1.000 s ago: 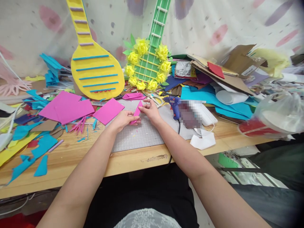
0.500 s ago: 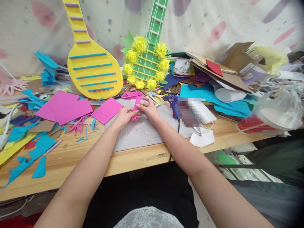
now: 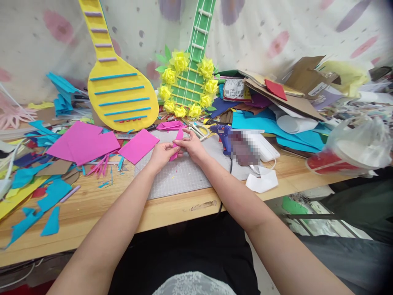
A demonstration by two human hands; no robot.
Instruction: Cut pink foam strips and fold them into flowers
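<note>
Between my two hands is a small folded piece of magenta paper (image 3: 178, 138), held upright over the grey cutting mat (image 3: 184, 176). My left hand (image 3: 164, 153) grips its lower left side with closed fingers. My right hand (image 3: 192, 144) pinches it from the right, thumb against its face. Just left of my left hand lies a flat magenta sheet (image 3: 138, 146). Behind my hands rests another folded magenta piece (image 3: 169, 125), with scissors (image 3: 201, 132) beside it. A blue glue gun (image 3: 225, 137) lies to the right of my right hand.
A yellow paper guitar (image 3: 123, 98) and a green one with yellow flowers (image 3: 187, 88) lean at the back. Larger magenta sheets (image 3: 82, 143) and blue scraps (image 3: 55, 192) spread left. A bagged cup (image 3: 340, 153) stands right, near white masks (image 3: 262, 180) and stacked cardboard (image 3: 285, 94).
Both hands keep hold of the folded magenta paper, with slightly shifted fingers. The view has moved a little; the things on the table lie as before.
</note>
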